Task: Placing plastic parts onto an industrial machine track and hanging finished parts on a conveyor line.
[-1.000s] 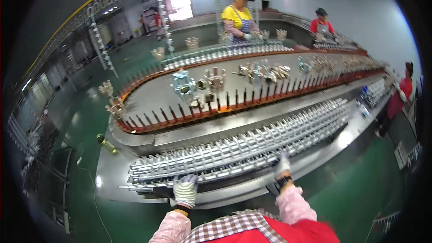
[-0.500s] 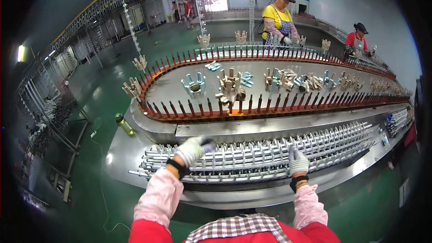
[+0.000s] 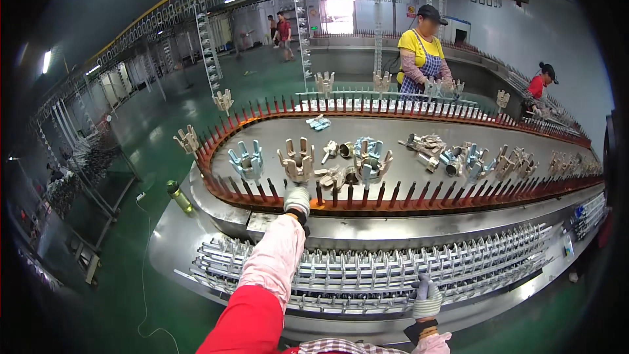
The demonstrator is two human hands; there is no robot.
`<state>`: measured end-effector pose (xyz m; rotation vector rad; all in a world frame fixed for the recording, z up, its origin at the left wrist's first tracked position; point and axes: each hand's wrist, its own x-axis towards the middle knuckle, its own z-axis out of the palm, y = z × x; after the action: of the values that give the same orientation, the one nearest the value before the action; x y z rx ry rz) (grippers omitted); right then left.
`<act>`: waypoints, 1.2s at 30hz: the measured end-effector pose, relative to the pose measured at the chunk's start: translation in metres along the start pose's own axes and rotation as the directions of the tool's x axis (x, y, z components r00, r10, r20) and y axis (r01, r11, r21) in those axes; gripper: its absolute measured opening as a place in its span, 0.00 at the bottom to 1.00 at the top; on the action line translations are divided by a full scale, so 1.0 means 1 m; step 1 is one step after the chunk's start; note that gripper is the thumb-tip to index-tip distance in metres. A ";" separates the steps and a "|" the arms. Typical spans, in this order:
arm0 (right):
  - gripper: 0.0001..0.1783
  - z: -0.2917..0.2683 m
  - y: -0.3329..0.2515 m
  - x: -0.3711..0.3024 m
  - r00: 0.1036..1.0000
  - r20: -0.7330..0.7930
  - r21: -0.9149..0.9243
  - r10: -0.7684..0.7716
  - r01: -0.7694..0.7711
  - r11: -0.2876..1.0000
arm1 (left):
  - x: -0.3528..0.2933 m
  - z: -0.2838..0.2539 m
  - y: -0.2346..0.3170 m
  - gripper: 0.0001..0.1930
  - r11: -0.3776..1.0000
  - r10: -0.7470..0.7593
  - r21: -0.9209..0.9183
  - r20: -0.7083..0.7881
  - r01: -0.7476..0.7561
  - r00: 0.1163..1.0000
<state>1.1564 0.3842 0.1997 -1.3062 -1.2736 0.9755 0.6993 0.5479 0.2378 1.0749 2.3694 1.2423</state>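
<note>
My left arm reaches forward across the bench front. My left hand [image 3: 297, 199], in a striped glove, is closed at the base of a beige pronged metal holder [image 3: 296, 161] above the row of upright spindles; its fingertips are partly hidden. Beside that holder, to the left, stands a pale blue pronged holder [image 3: 246, 160]. My right hand [image 3: 427, 297], gloved in stripes with grey fingertips, hovers at the near edge of the stacked silvery metal bars [image 3: 367, 275]. Its fingers look slightly apart, with nothing visible in them.
Red-based spindles [image 3: 413, 191] run around the looped track. Loose pronged pieces [image 3: 429, 147] lie on the metal tabletop [image 3: 386, 128]. A green bottle [image 3: 178, 195] stands at the left corner. Across the track a person in yellow [image 3: 422, 52] works; another in red [image 3: 538, 85] is farther right.
My left hand has gone from above the bars forward to the beige holder. My right hand has drawn back toward me. The holders along the track have shifted left, and the view has tilted up.
</note>
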 end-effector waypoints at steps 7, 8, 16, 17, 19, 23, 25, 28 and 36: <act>0.22 -0.006 0.012 0.004 0.969 -0.001 -0.312 -0.248 0.235 0.920 | 0.026 -0.075 -0.022 0.09 0.943 0.334 0.126 -0.348 -0.309 0.876; 0.22 -0.007 0.015 0.005 0.955 -0.015 -0.294 -0.296 0.279 0.914 | 0.015 -0.098 -0.022 0.09 0.940 0.327 0.026 -0.356 -0.341 0.875; 0.26 -0.011 0.022 0.018 0.993 0.004 -0.036 -0.117 0.117 0.993 | -0.118 -0.337 -0.053 0.12 0.537 -0.062 -0.839 -0.144 -0.089 0.988; 0.26 -0.009 0.020 0.018 0.998 -0.025 -0.044 -0.060 0.059 0.997 | -0.132 -0.364 -0.062 0.12 0.303 0.002 -0.950 -0.081 -0.078 0.997; 0.26 -0.005 0.014 0.017 0.999 -0.052 0.021 -0.001 0.003 1.000 | -0.161 -0.387 -0.084 0.13 0.771 -0.084 -0.589 -0.468 -0.240 0.880; 0.25 0.000 0.005 0.015 0.995 -0.095 -0.002 -0.025 0.025 1.000 | -0.205 -0.396 -0.125 0.15 0.727 -0.182 -0.675 -0.361 -0.122 0.915; 0.25 -0.001 0.006 0.017 0.995 -0.098 -0.024 -0.011 0.008 1.000 | -0.221 -0.382 -0.142 0.17 0.722 -0.160 -0.686 -0.286 -0.085 0.945; 0.26 -0.003 0.013 0.022 0.995 -0.099 -0.029 -0.014 0.011 1.000 | -0.239 -0.348 -0.157 0.19 0.699 -0.222 -0.710 -0.103 0.085 0.970; 0.24 -0.006 0.020 0.031 0.990 -0.138 -0.056 0.033 -0.041 0.998 | -0.256 -0.274 -0.177 0.16 0.706 -0.285 -0.653 0.090 0.272 0.954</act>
<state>1.1687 0.4161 0.1839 -1.4224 -1.1840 0.8642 0.6456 0.1365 0.2351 0.4478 1.7443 1.7612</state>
